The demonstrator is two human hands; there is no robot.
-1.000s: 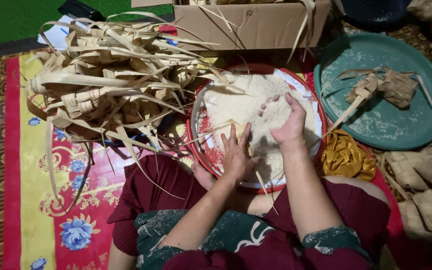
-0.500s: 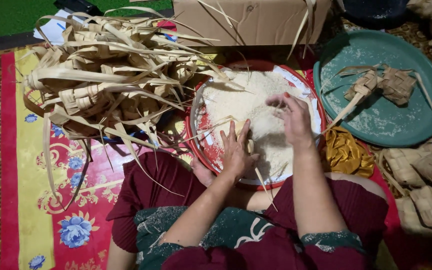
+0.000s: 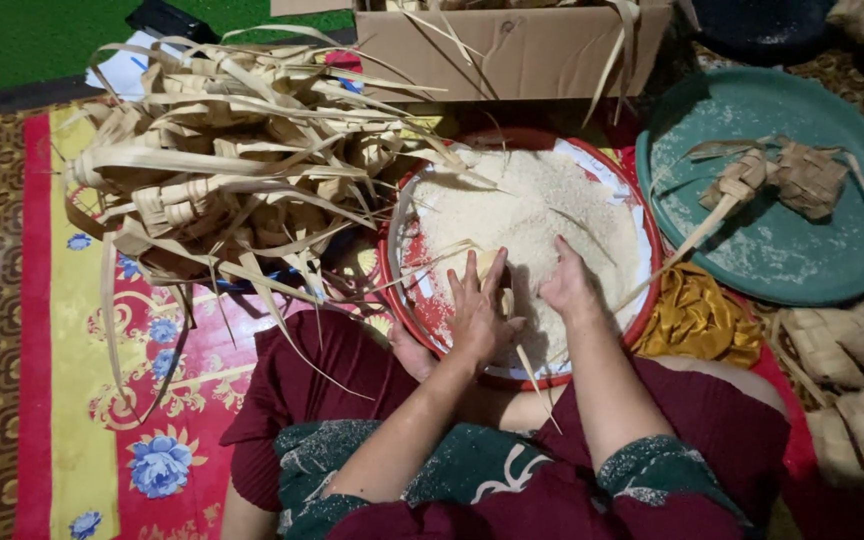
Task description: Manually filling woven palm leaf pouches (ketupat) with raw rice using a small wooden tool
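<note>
A round red basin (image 3: 642, 300) heaped with white rice (image 3: 532, 205) rests against my lap. My left hand (image 3: 477, 315) is over the basin's near side, fingers up, cradling a small pale woven palm pouch (image 3: 492, 264). The pouch's loose strips (image 3: 535, 380) trail toward my knee. My right hand (image 3: 567, 288) sits just right of the pouch. Its fingers curl down into the rice with the tips hidden, and it is cupped on some grains.
A big heap of woven palm pouches and long strips (image 3: 242, 180) lies at the left on a red and yellow flowered mat (image 3: 82, 400). A teal tray (image 3: 802, 260) at the right holds two pouches (image 3: 782, 178). Behind stands a cardboard box (image 3: 522, 50). A yellow cloth (image 3: 697, 320) is beside the basin, with more pouches (image 3: 862, 400) at the far right.
My right hand has come from the far part of the rice back toward me, ending beside the pouch. My left hand has stayed in place on the pouch.
</note>
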